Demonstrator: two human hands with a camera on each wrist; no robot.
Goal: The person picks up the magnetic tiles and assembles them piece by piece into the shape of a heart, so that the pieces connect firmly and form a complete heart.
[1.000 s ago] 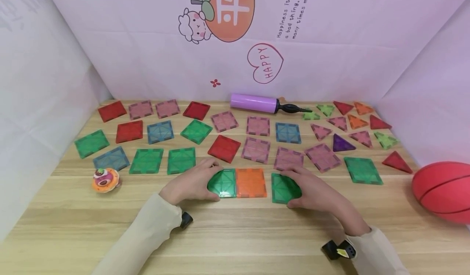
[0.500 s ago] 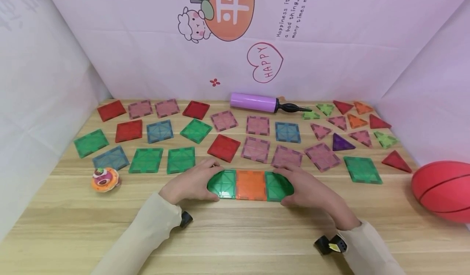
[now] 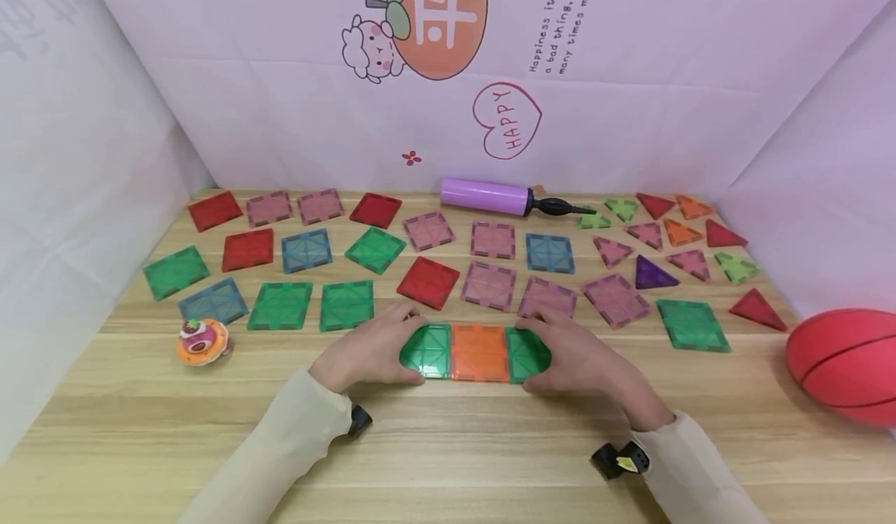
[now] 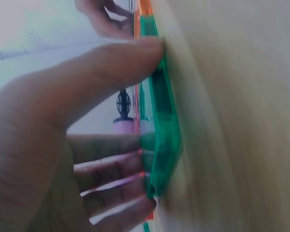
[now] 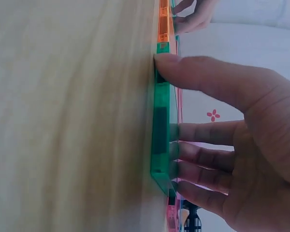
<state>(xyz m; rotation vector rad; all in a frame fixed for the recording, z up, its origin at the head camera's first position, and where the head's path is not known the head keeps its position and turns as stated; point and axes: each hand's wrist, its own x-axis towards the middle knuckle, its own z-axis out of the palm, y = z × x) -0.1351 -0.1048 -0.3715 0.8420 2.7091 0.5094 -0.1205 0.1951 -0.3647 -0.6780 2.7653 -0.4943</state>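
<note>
Three square magnetic tiles lie flat edge to edge in a row in the head view, with an orange magnetic tile [image 3: 479,353] in the middle. My left hand [image 3: 371,347] holds the left green magnetic tile [image 3: 435,351] by its near and far edges. Across the row, my right hand [image 3: 584,357] grips the right green magnetic tile [image 3: 521,355] the same way, its outer part hidden under the hand. In the left wrist view the thumb [image 4: 121,60] is on the green tile's near edge. The right thumb [image 5: 198,72] presses its own tile's near edge in the right wrist view.
Beyond the hands lie loose square tiles in red, pink, blue and green, such as a red tile [image 3: 428,283]. Triangular tiles, one purple [image 3: 654,273], lie at back right. A purple hand pump [image 3: 486,196], a small toy [image 3: 203,341] and a red ball [image 3: 847,367] surround them.
My right hand has moved left with its green tile, closing the gap to the orange tile. The left hand has hardly moved.
</note>
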